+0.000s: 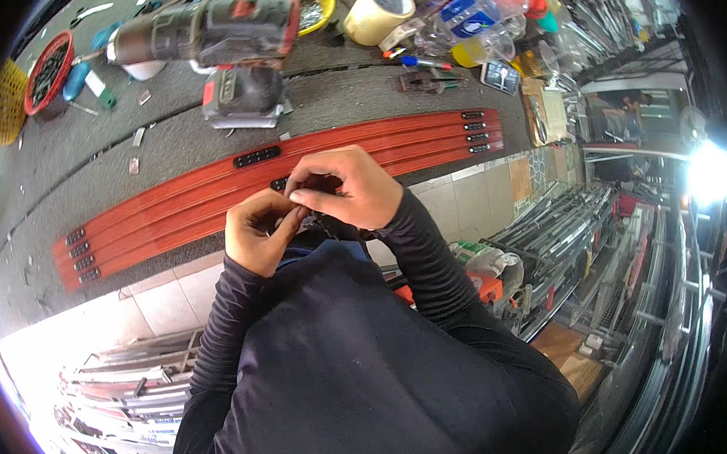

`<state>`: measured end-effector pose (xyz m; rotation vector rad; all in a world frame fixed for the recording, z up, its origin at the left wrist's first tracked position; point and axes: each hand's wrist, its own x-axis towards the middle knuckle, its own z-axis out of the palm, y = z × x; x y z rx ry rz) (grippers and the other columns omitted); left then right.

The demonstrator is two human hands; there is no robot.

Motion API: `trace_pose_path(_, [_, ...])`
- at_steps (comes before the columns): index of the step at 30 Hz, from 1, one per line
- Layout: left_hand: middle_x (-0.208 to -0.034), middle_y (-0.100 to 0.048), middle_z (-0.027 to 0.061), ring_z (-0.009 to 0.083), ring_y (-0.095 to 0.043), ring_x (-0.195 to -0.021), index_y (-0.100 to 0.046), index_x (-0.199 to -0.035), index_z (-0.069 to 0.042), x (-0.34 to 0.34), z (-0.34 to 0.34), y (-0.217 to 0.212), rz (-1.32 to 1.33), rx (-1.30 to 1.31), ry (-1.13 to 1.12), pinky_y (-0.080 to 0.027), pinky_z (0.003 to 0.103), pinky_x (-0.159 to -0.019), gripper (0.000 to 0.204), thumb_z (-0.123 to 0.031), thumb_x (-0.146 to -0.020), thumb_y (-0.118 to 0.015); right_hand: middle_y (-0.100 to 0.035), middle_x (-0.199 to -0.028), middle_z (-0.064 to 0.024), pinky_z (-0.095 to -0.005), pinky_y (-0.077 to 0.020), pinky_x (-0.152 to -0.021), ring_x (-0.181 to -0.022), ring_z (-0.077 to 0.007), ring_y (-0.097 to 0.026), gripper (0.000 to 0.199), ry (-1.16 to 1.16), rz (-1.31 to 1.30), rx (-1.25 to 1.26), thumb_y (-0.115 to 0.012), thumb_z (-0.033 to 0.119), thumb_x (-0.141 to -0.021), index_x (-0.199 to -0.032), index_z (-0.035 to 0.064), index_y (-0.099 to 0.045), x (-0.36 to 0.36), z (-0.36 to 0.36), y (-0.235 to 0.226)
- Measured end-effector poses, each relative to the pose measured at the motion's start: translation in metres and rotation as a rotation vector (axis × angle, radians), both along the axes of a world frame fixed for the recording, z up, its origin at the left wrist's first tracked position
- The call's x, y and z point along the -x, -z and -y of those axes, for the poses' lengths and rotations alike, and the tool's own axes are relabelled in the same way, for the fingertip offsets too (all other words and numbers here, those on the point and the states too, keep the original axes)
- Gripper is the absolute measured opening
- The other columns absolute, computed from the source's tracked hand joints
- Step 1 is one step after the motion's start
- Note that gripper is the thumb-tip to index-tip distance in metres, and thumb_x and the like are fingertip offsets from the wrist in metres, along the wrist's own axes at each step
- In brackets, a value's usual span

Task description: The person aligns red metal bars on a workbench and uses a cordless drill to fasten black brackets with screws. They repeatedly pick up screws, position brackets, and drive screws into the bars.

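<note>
My left hand point(257, 232) and my right hand point(349, 187) meet close to my body, over the near edge of the workbench. Thumb and fingers of each are pinched together, and the fingertips touch or nearly touch. Whatever sits between them is too small to make out. Beneath and beyond them lie long red-brown metal profiles point(173, 204), side by side across the bench. Small black slotted pieces point(257, 156) sit on the profiles near the middle, one partly behind my right hand. More black pieces are at the left end point(81, 254) and right end point(475, 131).
A cordless drill point(205, 34) stands on its battery beyond the profiles. Farther left is a red basket point(50, 75) of small dark parts. Tape roll point(378, 12), plastic bottles point(483, 7), pliers point(430, 80) and a phone point(500, 77) crowd the back right. Metal lengths point(544, 226) fill racks below.
</note>
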<state>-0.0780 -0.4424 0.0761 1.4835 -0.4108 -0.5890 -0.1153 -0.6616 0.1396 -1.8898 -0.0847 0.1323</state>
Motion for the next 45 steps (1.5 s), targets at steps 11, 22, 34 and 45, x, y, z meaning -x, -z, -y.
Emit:
trace_pose_path(11, [-0.083,-0.074,0.0020,0.0059,-0.064,-0.066,-0.073,-0.104,0.001,-0.006,-0.009,0.014,-0.456,0.176,0.145,-0.051,0.023,-0.059,0.012,-0.006,-0.105,-0.083,-0.076,-0.102,-0.0046,-0.0292,-0.0576,-0.078,-0.089,-0.0122,-0.073,0.020,0.095,-0.050,-0.079,-0.078,0.011,-0.105,-0.122,0.0009,-0.074,0.018,-0.006,0.013])
trace_pose_path(22, [-0.082,-0.075,0.0034,0.0066,-0.067,-0.065,-0.072,-0.102,0.000,0.005,-0.006,0.023,-0.419,0.183,-0.157,-0.051,0.024,-0.057,0.018,-0.011,-0.104,-0.086,-0.083,-0.112,-0.0117,-0.0328,-0.0641,-0.090,-0.100,-0.0177,-0.081,0.025,0.169,-0.075,0.004,-0.087,0.003,-0.096,-0.119,-0.0037,-0.080,0.027,-0.011,0.027])
trace_pose_path(34, [-0.117,-0.081,0.0079,0.0320,-0.071,-0.122,-0.085,-0.105,-0.009,-0.046,-0.056,0.026,0.902,-0.516,-0.508,-0.059,0.046,-0.105,0.020,-0.007,-0.086,-0.091,-0.073,-0.097,-0.0121,-0.0438,-0.0579,-0.084,-0.095,-0.0351,-0.074,0.025,-0.026,0.340,0.627,-0.090,0.008,-0.087,-0.110,0.0037,-0.083,-0.039,0.014,0.070])
trace_pose_path(45, [-0.129,-0.080,0.0101,0.0377,-0.066,-0.139,-0.084,-0.102,-0.009,-0.043,-0.067,0.069,0.884,-0.559,-0.578,-0.052,0.052,-0.120,0.019,-0.003,-0.084,-0.087,-0.072,-0.096,-0.0050,-0.0462,-0.0500,-0.090,-0.097,-0.0305,-0.069,0.013,0.065,0.227,0.580,-0.091,0.018,-0.088,-0.097,0.0123,-0.084,-0.028,0.018,0.090])
